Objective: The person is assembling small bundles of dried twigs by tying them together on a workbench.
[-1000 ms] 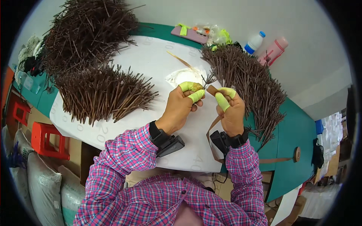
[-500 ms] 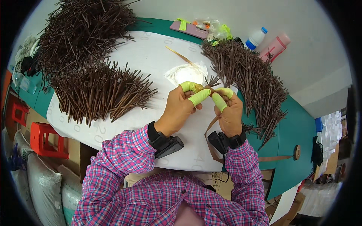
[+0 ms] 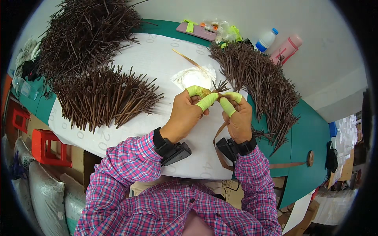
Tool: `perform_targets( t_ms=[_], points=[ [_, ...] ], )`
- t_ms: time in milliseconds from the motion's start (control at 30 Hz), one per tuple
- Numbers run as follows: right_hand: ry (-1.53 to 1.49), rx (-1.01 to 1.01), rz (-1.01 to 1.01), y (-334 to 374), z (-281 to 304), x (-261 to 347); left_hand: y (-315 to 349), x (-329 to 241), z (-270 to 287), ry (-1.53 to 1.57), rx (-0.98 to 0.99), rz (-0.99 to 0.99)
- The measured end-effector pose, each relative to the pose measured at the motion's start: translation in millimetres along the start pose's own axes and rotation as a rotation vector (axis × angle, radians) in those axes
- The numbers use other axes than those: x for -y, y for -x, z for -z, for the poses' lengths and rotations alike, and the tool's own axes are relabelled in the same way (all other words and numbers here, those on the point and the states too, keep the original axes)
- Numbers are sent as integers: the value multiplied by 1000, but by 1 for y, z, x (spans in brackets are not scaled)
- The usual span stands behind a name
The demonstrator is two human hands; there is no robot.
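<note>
In front of me, both hands meet over the white sheet, fingertips in yellow-green covers. My left hand (image 3: 187, 112) pinches a small brown branched twig (image 3: 220, 86), whose forked tips point away from me; its lower part hides behind the fingers. Close beside it, my right hand (image 3: 238, 116) is closed with thumb and finger on brown tape (image 3: 216, 143) at the twig. That tape hangs from the right hand in a loop, passes under the right forearm and reaches a tape roll (image 3: 310, 158) on the right. Just beyond the hands lies a white paste patch (image 3: 193, 78) on crumpled wrapping.
A thin yellowish stick (image 3: 187, 58) rests by the paste. Bundled brown twigs (image 3: 104, 96) spread at left, with a tangled heap (image 3: 88, 35) behind. More twigs (image 3: 262, 78) lie at right. A white bottle (image 3: 267, 39), pink bottle (image 3: 287, 48) and mauve phone (image 3: 197, 31) are at the back.
Both hands shift very slightly left together, still pinching at the twig. The twig's forked tips tilt a little. The piles have not moved.
</note>
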State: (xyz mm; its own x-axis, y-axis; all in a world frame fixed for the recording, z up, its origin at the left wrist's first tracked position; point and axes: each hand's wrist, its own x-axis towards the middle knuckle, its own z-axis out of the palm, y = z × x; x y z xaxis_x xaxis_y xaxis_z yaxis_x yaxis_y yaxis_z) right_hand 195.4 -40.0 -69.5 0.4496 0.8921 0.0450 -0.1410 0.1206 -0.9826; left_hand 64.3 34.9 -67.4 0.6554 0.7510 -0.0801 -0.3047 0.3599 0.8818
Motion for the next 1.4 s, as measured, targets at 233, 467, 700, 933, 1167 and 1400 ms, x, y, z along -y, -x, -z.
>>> perform_targets(
  t_ms=[233,467,700,933,1167,1400],
  points=[
    [58,5,1,1,-3,6,-1,1,2,13,-2,22],
    [407,35,-96,26,31,35,-3,-5,4,59,-28,73],
    [1009,-158,183,79,87,84,2,-5,-1,101,52,136],
    [1166,-145,409,72,71,92,7,0,-4,86,77,129],
    [896,102,405,18,19,50,9,3,-5,63,91,70],
    [379,103,89,9,7,26,10,0,-6,52,74,35]
  ],
)
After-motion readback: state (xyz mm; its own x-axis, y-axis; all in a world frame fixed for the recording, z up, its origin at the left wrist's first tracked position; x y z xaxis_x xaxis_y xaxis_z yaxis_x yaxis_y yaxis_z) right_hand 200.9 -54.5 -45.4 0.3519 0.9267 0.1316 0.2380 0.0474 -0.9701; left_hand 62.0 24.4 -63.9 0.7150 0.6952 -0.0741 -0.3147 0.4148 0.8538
